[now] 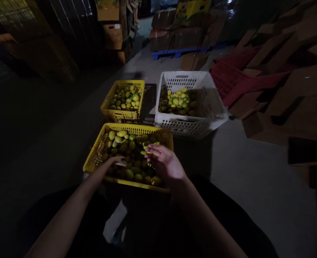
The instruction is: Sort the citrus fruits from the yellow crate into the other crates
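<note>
A yellow crate (95,152) of green and yellow lemon-like fruits (129,174) stands in front of my legs. My left hand (118,161) reaches in over the fruits at the crate's left half; its fingers are mostly in shadow, and whether they hold anything is hidden. Over the right half is my right hand (165,159), its fingers bent around a yellowish fruit (147,146). Behind this crate stand a smaller yellow crate (124,115) and a large white crate (192,123), both partly filled with similar fruits.
Cardboard boxes (303,86) and a red crate (228,80) lie to the right. A blue pallet (177,53) carries a load at the back. Stacked boxes (114,36) stand at the back left.
</note>
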`<state>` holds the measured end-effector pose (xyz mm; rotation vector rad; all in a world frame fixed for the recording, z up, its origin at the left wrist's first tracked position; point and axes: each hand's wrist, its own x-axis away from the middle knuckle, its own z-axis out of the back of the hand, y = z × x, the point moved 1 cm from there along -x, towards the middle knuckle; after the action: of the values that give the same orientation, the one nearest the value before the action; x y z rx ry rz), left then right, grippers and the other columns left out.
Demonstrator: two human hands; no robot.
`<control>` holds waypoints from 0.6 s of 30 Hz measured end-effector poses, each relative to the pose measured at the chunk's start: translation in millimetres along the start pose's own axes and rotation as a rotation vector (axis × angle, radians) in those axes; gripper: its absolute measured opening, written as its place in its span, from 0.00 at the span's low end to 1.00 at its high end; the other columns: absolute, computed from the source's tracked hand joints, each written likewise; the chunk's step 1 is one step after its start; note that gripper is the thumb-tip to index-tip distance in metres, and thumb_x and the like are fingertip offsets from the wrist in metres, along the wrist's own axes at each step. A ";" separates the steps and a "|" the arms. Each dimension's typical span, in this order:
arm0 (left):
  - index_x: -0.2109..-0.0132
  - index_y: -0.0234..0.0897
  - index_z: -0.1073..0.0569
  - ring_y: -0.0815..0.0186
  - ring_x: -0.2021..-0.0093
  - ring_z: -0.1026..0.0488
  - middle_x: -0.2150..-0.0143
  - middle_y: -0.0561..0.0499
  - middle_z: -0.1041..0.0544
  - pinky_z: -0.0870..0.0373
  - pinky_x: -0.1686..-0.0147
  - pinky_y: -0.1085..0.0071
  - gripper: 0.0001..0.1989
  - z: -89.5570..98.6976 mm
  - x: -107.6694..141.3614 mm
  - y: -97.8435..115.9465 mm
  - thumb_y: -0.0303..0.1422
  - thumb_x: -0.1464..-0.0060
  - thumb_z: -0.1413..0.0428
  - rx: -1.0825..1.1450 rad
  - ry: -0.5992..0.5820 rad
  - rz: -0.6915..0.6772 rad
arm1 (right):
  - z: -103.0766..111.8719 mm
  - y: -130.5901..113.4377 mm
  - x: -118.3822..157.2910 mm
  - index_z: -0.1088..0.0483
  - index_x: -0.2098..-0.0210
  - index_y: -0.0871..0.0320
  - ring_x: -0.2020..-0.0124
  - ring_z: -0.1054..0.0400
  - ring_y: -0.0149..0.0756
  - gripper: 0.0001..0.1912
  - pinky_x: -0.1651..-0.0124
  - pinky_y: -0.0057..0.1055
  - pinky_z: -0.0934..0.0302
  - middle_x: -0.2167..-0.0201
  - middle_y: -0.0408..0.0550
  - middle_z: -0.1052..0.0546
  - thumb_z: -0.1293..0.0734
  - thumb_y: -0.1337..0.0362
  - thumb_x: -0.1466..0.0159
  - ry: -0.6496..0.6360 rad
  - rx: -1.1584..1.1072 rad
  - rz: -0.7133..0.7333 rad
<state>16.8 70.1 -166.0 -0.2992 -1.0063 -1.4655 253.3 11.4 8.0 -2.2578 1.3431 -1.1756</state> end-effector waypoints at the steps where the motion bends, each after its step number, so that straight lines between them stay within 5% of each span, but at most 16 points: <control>1: 0.49 0.36 0.27 0.56 0.52 0.28 0.51 0.46 0.23 0.30 0.58 0.68 0.23 11.6 5.1 3.8 0.33 0.54 0.39 0.034 -0.018 -0.027 | -0.4 3.2 -1.1 0.27 0.73 0.58 0.72 0.27 0.33 0.03 0.70 0.26 0.35 0.72 0.46 0.21 0.32 0.66 0.49 0.030 -0.002 0.033; 7: 0.40 0.35 0.32 0.58 0.57 0.27 0.54 0.45 0.23 0.30 0.59 0.65 0.29 87.8 85.4 78.1 0.44 0.46 0.45 0.479 -0.067 -0.237 | -9.2 24.5 -7.2 0.31 0.72 0.54 0.70 0.29 0.35 0.03 0.63 0.33 0.32 0.76 0.40 0.25 0.34 0.67 0.48 0.254 -0.095 0.027; 11: 0.40 0.32 0.32 0.58 0.59 0.25 0.55 0.43 0.23 0.30 0.60 0.65 0.31 110.6 131.5 114.8 0.45 0.47 0.42 0.541 -0.236 -0.326 | -21.5 25.9 -4.0 0.31 0.71 0.55 0.69 0.28 0.38 0.09 0.63 0.37 0.30 0.76 0.45 0.25 0.41 0.60 0.40 0.203 -0.221 -0.053; 15: 0.41 0.33 0.32 0.61 0.60 0.25 0.52 0.43 0.24 0.30 0.60 0.67 0.25 86.7 107.4 94.3 0.44 0.38 0.52 0.435 0.021 -0.349 | -20.8 23.2 -3.5 0.32 0.74 0.55 0.76 0.31 0.35 0.13 0.66 0.35 0.30 0.79 0.47 0.27 0.44 0.62 0.39 0.164 -0.262 -0.056; 18: 0.47 0.32 0.28 0.61 0.60 0.25 0.53 0.44 0.24 0.28 0.61 0.66 0.20 42.9 69.0 69.1 0.40 0.36 0.55 0.121 0.191 -0.139 | -16.6 18.5 -4.2 0.33 0.75 0.54 0.77 0.31 0.32 0.10 0.66 0.32 0.30 0.79 0.46 0.27 0.42 0.63 0.40 0.122 -0.295 0.000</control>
<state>49.6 64.8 -64.6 -0.0009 -0.9709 -1.5195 228.4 7.8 5.8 -2.4149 1.6596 -1.2012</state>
